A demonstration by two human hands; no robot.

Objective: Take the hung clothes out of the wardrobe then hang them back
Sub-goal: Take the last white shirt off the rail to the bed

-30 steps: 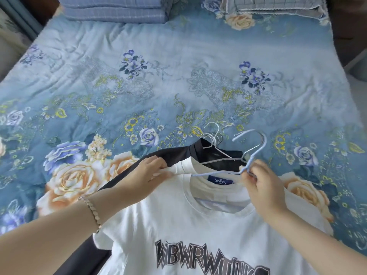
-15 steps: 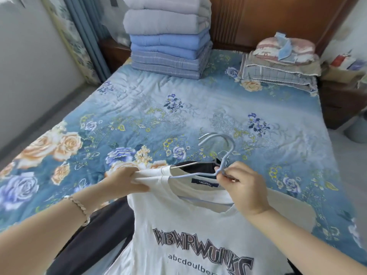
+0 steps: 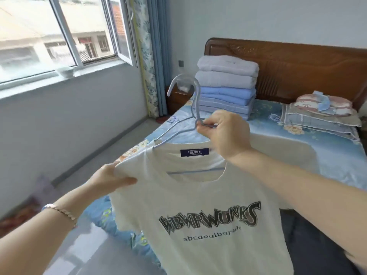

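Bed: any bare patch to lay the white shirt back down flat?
Bare quilt on the bed between the folded blanket stack and the pillow pile, running toward the camera behind the right hand. The head end is crowded by both piles. The white shirt, pinched by the left hand, hides the near bed.

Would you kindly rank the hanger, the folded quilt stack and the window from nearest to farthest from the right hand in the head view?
1. Hanger: pinched in the right hand.
2. Folded quilt stack: just behind, on the bed by the headboard.
3. Window: far left, on the wall.
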